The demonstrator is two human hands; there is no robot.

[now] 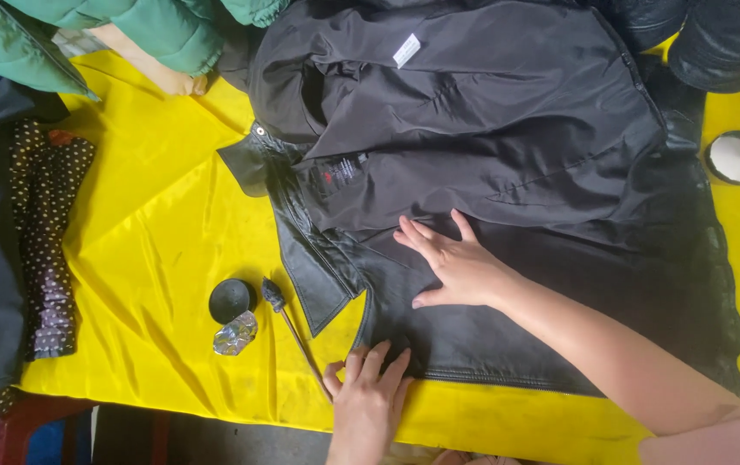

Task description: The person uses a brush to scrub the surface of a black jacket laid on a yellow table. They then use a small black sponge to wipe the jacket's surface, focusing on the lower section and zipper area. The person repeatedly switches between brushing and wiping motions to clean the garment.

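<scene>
the right hand (456,263) lies flat and open on the black leather jacket (508,284), fingers spread and pointing left, forearm reaching in from the lower right. the left hand (366,387) comes up from the bottom edge, open, fingertips pressing the jacket's lower hem. the jacket is spread lining-up across the yellow cloth (155,224). just left of the left hand lies a dauber brush (288,323), beside a small round black lid (230,300) and an open tin (236,334); what the tin holds can't be told.
</scene>
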